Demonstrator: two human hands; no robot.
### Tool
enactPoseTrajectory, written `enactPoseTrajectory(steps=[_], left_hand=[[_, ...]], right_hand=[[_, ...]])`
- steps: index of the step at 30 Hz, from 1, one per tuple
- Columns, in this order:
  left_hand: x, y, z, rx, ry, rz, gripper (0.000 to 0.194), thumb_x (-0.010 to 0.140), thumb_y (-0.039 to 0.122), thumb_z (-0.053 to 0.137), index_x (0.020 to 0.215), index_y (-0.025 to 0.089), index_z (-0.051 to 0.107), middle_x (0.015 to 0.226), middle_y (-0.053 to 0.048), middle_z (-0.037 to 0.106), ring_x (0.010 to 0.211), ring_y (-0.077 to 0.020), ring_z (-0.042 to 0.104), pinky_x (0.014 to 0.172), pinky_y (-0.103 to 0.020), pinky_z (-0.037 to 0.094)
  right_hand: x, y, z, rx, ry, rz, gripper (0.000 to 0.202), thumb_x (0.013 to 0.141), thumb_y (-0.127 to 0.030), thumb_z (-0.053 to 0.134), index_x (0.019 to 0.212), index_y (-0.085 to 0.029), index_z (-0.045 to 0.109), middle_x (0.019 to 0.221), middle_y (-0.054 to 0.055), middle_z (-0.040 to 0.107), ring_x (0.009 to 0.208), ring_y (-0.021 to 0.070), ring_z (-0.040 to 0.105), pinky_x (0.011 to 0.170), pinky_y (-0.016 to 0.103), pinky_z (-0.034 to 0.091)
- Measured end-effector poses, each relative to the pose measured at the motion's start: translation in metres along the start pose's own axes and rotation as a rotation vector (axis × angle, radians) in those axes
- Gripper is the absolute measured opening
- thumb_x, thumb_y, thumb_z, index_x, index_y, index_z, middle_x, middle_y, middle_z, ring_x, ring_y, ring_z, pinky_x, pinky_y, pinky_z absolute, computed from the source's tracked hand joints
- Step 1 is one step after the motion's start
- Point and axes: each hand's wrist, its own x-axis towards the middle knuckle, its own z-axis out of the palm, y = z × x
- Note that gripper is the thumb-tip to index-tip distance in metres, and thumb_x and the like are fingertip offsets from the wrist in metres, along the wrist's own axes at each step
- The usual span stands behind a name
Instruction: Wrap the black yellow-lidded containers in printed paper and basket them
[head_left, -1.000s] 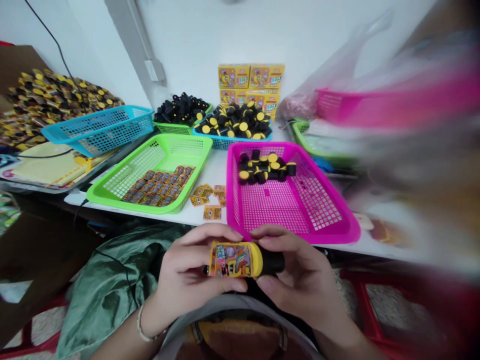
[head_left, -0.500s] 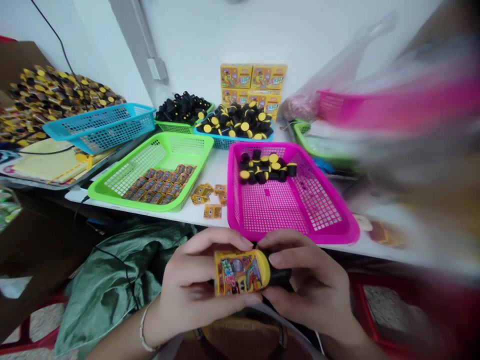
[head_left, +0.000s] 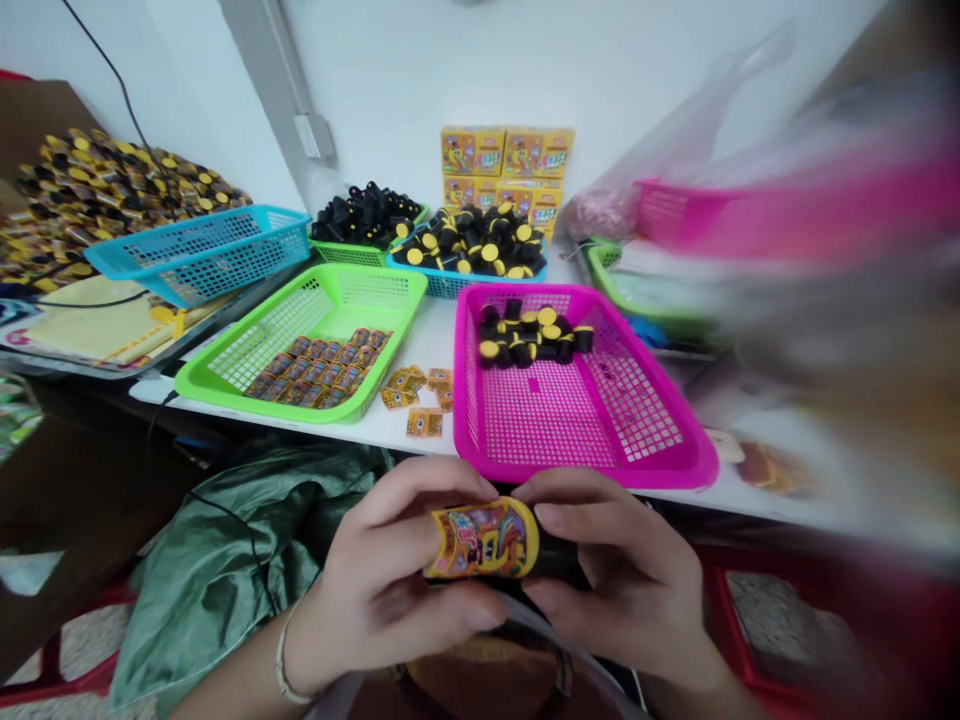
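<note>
Desk (head_left: 420,345) w/ pink basket (head_left: 679,470) at its near edge, a few black/yellow caps (head_left: 531,334) at the basket's far end. Left of pink basket: green basket (head_left: 300,300), loose stickers (head_left: 420,392) between the two. Just below pink basket's near rim, both hands hold a tube (head_left: 487,540): left hand (head_left: 390,585) closed round its stickered yellow end, right hand (head_left: 622,580) closed round the black end.

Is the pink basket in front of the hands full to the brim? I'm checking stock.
No, the pink basket holds only a small cluster of black-and-yellow pieces at its far end; most of its floor is bare.
</note>
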Motion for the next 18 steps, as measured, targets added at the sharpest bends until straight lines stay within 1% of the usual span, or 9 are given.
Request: enactPoseTrajectory(steps=[2,4,6,9,12,14,16,18], left_hand=[[-0.001,0.000,0.000,0.003,-0.012,-0.017,0.019,0.091,0.035,0.072,0.095,0.016,0.072,0.106,-0.010,0.068,0.092,-0.0198,0.073,0.082,-0.025,0.063],[-0.002,0.000,0.003,0.039,0.012,-0.010,0.015,0.090,0.030,0.074,0.098,0.016,0.072,0.107,-0.009,0.068,0.093,-0.0184,0.072,0.084,-0.023,0.062],[-0.002,0.000,0.006,0.051,0.041,-0.010,0.016,0.087,0.027,0.077,0.099,0.016,0.072,0.105,-0.008,0.068,0.093,-0.0175,0.072,0.085,-0.022,0.061],[0.001,-0.001,0.006,-0.012,0.052,-0.081,0.020,0.084,0.028,0.081,0.097,0.016,0.074,0.104,-0.009,0.070,0.091,-0.0176,0.073,0.083,-0.021,0.062],[0.003,-0.002,0.002,-0.127,0.017,-0.113,0.021,0.077,0.026,0.087,0.091,0.015,0.075,0.099,-0.009,0.074,0.085,-0.0179,0.075,0.079,-0.021,0.062],[0.002,-0.002,0.002,-0.214,0.019,-0.151,0.025,0.069,0.020,0.092,0.086,0.016,0.074,0.098,-0.009,0.077,0.083,-0.0185,0.076,0.077,-0.022,0.063],[-0.001,-0.002,0.005,-0.366,0.082,-0.242,0.032,0.064,0.011,0.093,0.080,0.018,0.067,0.100,-0.007,0.079,0.085,-0.0192,0.077,0.078,-0.023,0.063],[-0.004,-0.001,0.010,-0.580,0.160,-0.326,0.045,0.061,0.001,0.091,0.081,0.021,0.055,0.105,-0.004,0.080,0.089,-0.0199,0.078,0.078,-0.024,0.064]], right_hand=[[0.000,0.002,-0.001,-0.063,-0.010,-0.052,0.059,0.080,-0.012,0.080,0.133,-0.032,0.064,0.120,0.007,0.072,0.102,0.0224,0.073,0.081,0.036,0.065],[0.001,0.002,-0.002,-0.132,0.019,-0.132,0.059,0.079,-0.011,0.079,0.134,-0.028,0.064,0.119,0.008,0.072,0.100,0.0214,0.074,0.080,0.033,0.066],[0.003,0.002,-0.003,-0.202,0.050,-0.193,0.058,0.078,-0.010,0.078,0.132,-0.026,0.065,0.118,0.007,0.073,0.098,0.0196,0.075,0.079,0.030,0.066],[0.004,0.000,-0.004,-0.297,0.033,-0.242,0.053,0.078,-0.007,0.076,0.127,-0.023,0.067,0.116,0.007,0.074,0.096,0.0183,0.076,0.078,0.027,0.067],[0.003,-0.001,-0.003,-0.349,0.007,-0.274,0.044,0.080,-0.006,0.074,0.121,-0.019,0.068,0.116,0.008,0.074,0.098,0.0177,0.076,0.079,0.025,0.068],[0.003,-0.003,-0.003,-0.389,0.003,-0.293,0.035,0.083,-0.009,0.073,0.117,-0.017,0.069,0.115,0.008,0.074,0.098,0.0169,0.076,0.079,0.023,0.067],[0.006,-0.007,-0.003,-0.453,-0.008,-0.308,0.026,0.088,-0.013,0.070,0.114,-0.017,0.069,0.109,0.007,0.076,0.098,0.0163,0.076,0.081,0.022,0.067],[0.009,-0.012,-0.003,-0.519,-0.030,-0.350,0.017,0.093,-0.015,0.066,0.110,-0.018,0.069,0.097,0.003,0.078,0.098,0.0157,0.077,0.086,0.022,0.066]])
